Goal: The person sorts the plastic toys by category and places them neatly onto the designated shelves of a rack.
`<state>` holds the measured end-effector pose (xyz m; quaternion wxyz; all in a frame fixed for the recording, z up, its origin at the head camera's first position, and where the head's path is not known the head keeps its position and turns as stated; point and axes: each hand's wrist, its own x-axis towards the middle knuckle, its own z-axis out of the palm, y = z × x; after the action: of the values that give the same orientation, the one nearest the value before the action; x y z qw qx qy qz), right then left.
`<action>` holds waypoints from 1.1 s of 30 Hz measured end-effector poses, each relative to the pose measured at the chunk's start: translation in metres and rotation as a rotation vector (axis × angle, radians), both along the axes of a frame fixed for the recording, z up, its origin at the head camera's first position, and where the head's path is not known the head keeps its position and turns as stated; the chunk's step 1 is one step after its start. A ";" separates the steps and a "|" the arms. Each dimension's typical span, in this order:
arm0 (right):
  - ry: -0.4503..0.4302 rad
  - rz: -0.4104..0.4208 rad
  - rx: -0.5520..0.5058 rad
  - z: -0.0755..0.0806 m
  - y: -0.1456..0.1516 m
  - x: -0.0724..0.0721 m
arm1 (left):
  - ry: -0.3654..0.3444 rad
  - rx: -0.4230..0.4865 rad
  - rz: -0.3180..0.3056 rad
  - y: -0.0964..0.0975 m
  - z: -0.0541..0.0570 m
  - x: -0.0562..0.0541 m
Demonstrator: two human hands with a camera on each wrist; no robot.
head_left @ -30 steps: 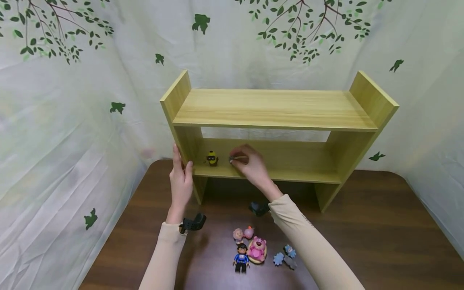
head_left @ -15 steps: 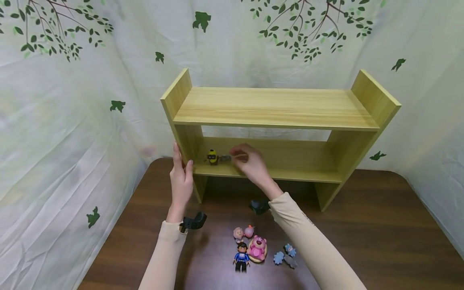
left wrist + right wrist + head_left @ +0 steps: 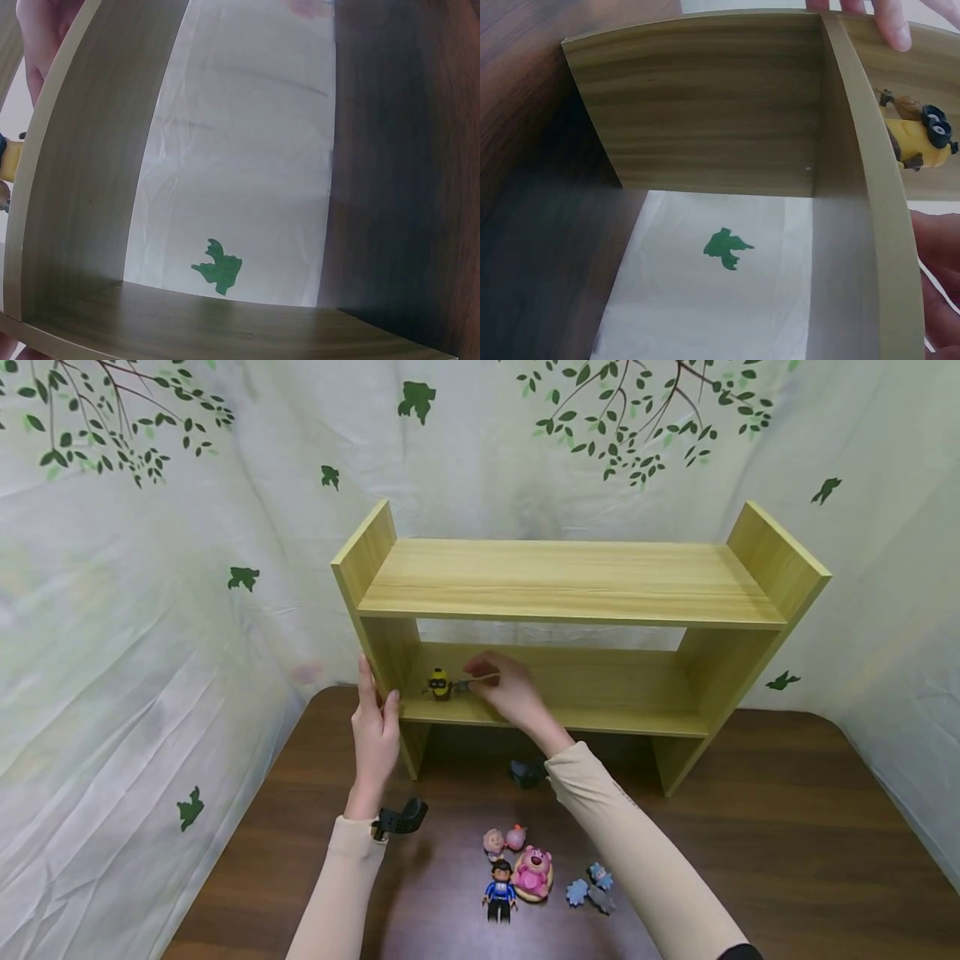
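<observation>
My left hand point(image 3: 375, 735) holds the left side panel of a light wooden shelf point(image 3: 570, 581), its thumb on the inner side. On the middle board stands a yellow figurine point(image 3: 439, 685) with dark goggles, which also shows in the right wrist view as a yellow toy point(image 3: 919, 139). Just right of it, my right hand point(image 3: 513, 693) pinches a small grey toy point(image 3: 462, 686) with a thin pale stem. The toy's exact kind is too small to tell. In the left wrist view the yellow figurine point(image 3: 10, 160) is only partly visible at the edge.
On the brown table point(image 3: 795, 827) in front lie a pink bear point(image 3: 532, 873), a blue-shirted toy man point(image 3: 499, 892), a pale pink figurine point(image 3: 493, 842), a round pink toy point(image 3: 516, 837) and several blue and grey pieces point(image 3: 588, 891). A leaf-print cloth point(image 3: 480, 468) hangs behind.
My right hand has shifted slightly left, bringing the small grey toy closer to the yellow figurine. The left hand has stayed on the side panel.
</observation>
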<state>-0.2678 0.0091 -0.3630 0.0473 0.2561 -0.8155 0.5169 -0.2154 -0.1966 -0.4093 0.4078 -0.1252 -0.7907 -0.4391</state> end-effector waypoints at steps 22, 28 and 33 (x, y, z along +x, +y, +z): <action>0.069 -0.042 -0.060 -0.002 0.008 0.006 | 0.008 0.007 0.014 0.001 -0.002 0.000; 0.090 -0.062 -0.079 -0.002 0.012 0.010 | 0.015 0.012 0.022 0.001 -0.001 0.000; 0.091 -0.062 -0.108 -0.002 0.017 0.012 | 0.006 0.017 0.021 0.002 -0.001 0.000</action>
<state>-0.2562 0.0257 -0.3652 0.1141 0.2513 -0.7909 0.5461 -0.2150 -0.1950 -0.4099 0.4158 -0.1149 -0.7868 -0.4414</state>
